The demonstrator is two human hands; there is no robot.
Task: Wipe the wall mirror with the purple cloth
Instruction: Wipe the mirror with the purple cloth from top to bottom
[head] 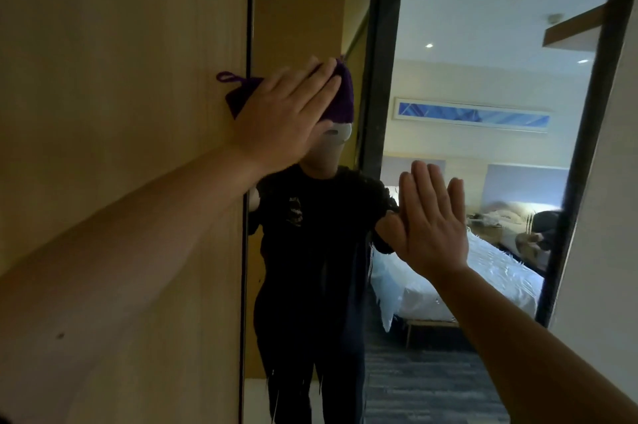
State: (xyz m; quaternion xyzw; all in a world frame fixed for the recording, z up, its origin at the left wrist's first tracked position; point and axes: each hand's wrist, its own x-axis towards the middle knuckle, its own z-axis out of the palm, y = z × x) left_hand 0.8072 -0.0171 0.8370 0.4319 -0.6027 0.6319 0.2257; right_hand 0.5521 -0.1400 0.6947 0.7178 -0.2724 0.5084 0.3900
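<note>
Hotel-room wall mirror [448, 26], dark-framed, beside wood panel [121, 78]. Left hand [286, 112] flat, fingers straight, pressing purple cloth [341, 95] at mirror's left edge. Right hand [431, 216] open-palmed on glass, holding nothing. Cloth likely soft, light; best handled under spread palm.

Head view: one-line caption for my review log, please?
Left hand presses purple cloth flat against mirror at its left edge; right hand open against the glass.
</note>
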